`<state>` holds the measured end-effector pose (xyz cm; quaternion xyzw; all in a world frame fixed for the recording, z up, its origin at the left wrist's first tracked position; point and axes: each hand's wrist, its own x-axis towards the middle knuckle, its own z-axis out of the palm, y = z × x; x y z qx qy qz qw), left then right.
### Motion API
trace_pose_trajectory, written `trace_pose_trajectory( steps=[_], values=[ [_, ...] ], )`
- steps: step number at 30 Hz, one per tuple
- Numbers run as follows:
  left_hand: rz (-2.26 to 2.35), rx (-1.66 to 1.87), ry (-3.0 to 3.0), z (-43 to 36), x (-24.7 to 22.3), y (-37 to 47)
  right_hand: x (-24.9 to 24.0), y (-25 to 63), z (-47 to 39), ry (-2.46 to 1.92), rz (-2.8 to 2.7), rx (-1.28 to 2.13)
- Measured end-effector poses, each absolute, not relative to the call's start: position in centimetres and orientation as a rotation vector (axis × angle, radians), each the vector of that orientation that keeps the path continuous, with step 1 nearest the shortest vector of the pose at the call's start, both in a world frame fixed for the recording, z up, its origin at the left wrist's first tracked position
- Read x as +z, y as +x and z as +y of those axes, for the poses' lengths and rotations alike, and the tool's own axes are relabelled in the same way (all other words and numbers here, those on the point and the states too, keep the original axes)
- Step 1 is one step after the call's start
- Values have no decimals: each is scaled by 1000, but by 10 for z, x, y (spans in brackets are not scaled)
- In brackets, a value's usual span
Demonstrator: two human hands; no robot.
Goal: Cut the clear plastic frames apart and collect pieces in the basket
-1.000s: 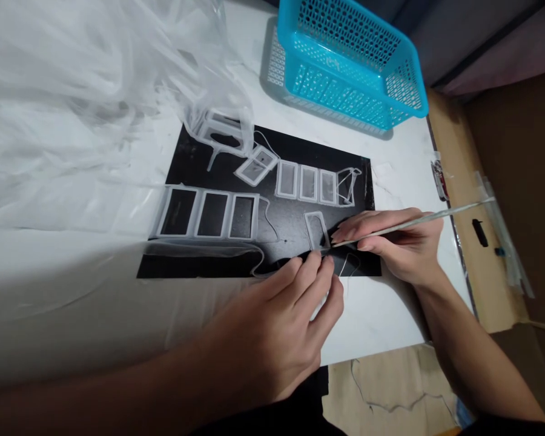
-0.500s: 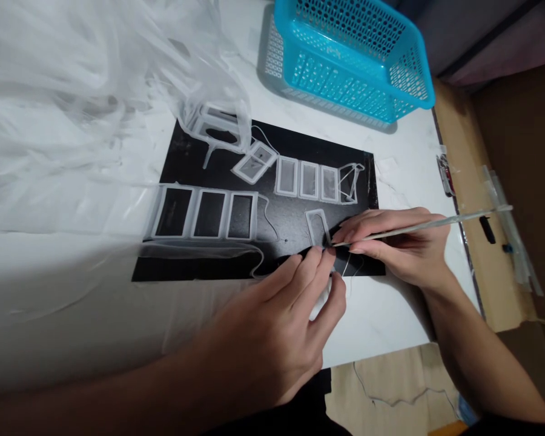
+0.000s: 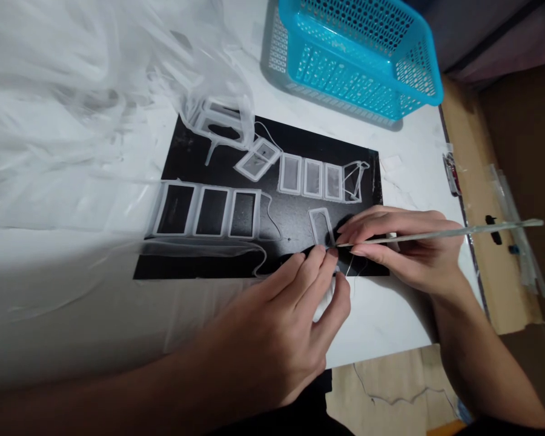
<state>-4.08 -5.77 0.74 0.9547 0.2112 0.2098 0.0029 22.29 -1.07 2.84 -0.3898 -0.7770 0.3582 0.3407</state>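
Between thumb and fingers, my right hand (image 3: 402, 242) pinches a long thin pale stick (image 3: 467, 231), whose tip points left at the lower end of a small white frame (image 3: 320, 225). My left hand (image 3: 300, 315) has its fingertips together at that same end, pressing on the frame's near part; what lies beneath them is hidden. Both hands rest over the near right part of a black mat (image 3: 295, 212). Thin threads hang between the fingertips of the two hands. Rows of white-edged rectangular frames (image 3: 212, 212) lie on the mat to the left and behind.
A blue perforated basket (image 3: 345, 60) stands at the back of the white table (image 3: 390, 321). Clear plastic sheeting (image 3: 72, 121) covers the left side. Clear strips (image 3: 518, 236) and a small black item (image 3: 493, 230) lie on the wooden surface at right.
The stick has swung slightly, its far end now lower and farther right. My right hand has shifted a little to the right, while my left hand stays at the frame. The whole view has shifted slightly.
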Motion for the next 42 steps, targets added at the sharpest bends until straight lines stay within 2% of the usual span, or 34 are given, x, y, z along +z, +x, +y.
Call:
trace_pose_trajectory(
  steps=[20,32,42],
  values=[
    [670,708,3049,-56,4,-42,64,214,12,-1031,-2351,1077],
    [639,695,3024,-55,5,-43,67,218,3,-1050,-2470,964],
    [701,609,3108,-59,8,-40,56,221,0,-1137,-2323,1111]
  ],
)
